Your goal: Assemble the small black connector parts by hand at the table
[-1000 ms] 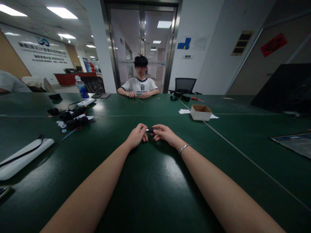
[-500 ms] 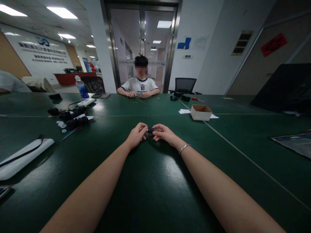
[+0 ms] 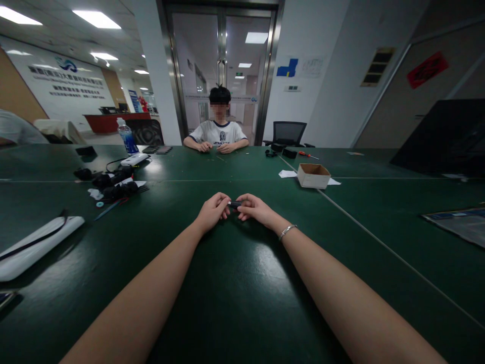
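A small black stick-shaped object (image 3: 235, 204) with a silvery end is held level between my hands, just above the green table (image 3: 227, 283). Its exact kind is too small to make out. On its left, silvery end, the thumb and fingers of my left hand (image 3: 214, 210) are pinched together. My right hand (image 3: 255, 210) grips the dark right part between thumb and fingers, hiding some of it. A silver bracelet (image 3: 287, 231) circles my right wrist.
An open cardboard box (image 3: 313, 177) sits on white paper at the right. To the left lie black devices (image 3: 117, 184), a white umbrella-like pouch (image 3: 41, 245) and a water bottle (image 3: 128, 136). Across the table sits a person (image 3: 220, 131); a red screwdriver (image 3: 307, 154) lies far right.
The small black object has shifted slightly between my fingers, and its silvery end shows a little more clearly. My hands stay in almost the same place.
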A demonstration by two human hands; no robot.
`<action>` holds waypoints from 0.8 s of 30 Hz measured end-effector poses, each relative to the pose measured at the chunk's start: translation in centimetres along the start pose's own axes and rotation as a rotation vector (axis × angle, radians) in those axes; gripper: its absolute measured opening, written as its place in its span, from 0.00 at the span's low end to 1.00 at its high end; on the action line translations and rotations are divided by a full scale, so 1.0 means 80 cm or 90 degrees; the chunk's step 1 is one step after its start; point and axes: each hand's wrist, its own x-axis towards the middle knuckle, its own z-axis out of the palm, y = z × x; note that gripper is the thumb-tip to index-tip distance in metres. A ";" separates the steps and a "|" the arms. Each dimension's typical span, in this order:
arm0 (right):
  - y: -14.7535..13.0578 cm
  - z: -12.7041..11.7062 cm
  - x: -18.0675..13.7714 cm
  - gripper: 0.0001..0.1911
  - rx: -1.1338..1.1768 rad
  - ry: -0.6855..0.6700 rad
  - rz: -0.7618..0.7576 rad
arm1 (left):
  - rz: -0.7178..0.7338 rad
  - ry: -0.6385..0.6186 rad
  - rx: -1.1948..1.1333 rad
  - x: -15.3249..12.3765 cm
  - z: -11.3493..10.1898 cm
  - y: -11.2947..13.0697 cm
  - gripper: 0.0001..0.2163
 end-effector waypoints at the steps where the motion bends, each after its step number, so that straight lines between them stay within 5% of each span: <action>1: 0.003 0.001 0.001 0.12 -0.026 0.001 -0.019 | 0.002 0.010 -0.005 0.000 0.001 0.002 0.13; 10: 0.009 0.014 0.002 0.10 -0.450 0.068 -0.155 | -0.050 0.036 0.037 -0.003 0.011 0.005 0.14; 16: 0.002 0.013 -0.001 0.05 -0.430 0.050 -0.122 | -0.175 0.024 0.046 -0.026 0.016 0.032 0.08; 20: -0.007 0.012 -0.005 0.07 -0.242 0.037 -0.017 | -0.288 -0.006 -0.057 -0.086 -0.002 0.064 0.11; 24: -0.008 0.016 -0.009 0.07 -0.211 0.053 0.010 | -0.341 0.020 -0.044 -0.185 -0.064 0.080 0.17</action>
